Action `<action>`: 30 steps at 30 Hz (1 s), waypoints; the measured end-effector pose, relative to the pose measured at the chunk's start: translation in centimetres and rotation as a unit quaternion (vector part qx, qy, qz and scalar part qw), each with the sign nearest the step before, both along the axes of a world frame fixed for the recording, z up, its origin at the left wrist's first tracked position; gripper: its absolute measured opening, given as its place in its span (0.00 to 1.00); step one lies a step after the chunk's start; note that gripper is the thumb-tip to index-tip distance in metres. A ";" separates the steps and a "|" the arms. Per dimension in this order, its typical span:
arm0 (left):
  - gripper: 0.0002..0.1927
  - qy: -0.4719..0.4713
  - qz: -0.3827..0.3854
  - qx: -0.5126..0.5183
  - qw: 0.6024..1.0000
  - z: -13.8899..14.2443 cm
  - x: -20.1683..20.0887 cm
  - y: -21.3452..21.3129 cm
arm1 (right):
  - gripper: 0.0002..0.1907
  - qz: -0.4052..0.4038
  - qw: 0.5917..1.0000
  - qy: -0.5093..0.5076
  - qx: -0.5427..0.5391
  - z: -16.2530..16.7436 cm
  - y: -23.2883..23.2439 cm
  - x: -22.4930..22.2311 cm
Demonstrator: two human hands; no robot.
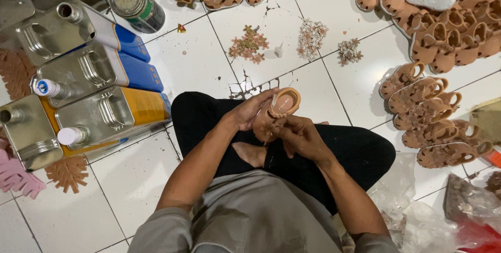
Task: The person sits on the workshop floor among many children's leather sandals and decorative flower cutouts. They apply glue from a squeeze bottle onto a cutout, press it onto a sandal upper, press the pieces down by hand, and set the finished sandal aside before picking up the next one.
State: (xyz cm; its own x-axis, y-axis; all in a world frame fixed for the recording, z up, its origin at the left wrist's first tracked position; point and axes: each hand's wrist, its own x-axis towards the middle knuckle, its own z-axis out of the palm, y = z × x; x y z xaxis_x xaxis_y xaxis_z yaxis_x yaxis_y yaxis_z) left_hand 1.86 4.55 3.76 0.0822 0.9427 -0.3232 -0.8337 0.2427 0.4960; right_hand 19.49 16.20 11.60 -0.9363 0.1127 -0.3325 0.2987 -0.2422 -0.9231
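A small tan sandal (pixel 276 112) is held over the lap, its long side pointing up and away to the right. It is gripped by the left hand (pixel 250 113) and pinched by the right hand (pixel 300 137), equally near.

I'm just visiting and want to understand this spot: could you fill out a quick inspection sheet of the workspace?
Surface: white tiled floor, cracked near the knees.
Job's things: small tan sandal held over the lap; three piles of flower trims.
Clutter: metal cans, round tin, sandal rows, plastic bags.
Grippers: left hand grips the sandal; right hand works at its front.
Cables: nothing seen.
Surroundings: more sandals heaped at the top.
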 end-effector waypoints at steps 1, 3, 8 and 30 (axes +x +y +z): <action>0.29 -0.007 0.003 -0.016 1.000 0.0 0.0 -0.3 | 0.10 0.004 1.000 0.002 0.007 -0.2 -0.1 0.0; 0.29 -0.013 0.023 -0.032 0.999 -0.2 0.2 -1.0 | 0.10 0.017 1.000 -0.026 -0.003 -0.8 0.1 0.0; 0.32 0.006 0.155 -0.081 0.985 -0.8 0.6 -1.6 | 0.16 -0.087 0.990 -0.007 0.108 -2.3 0.8 -0.1; 0.31 0.069 0.331 -0.102 0.936 -2.4 -0.9 -1.6 | 0.24 -0.156 0.887 -0.023 0.434 -5.2 -1.6 -6.8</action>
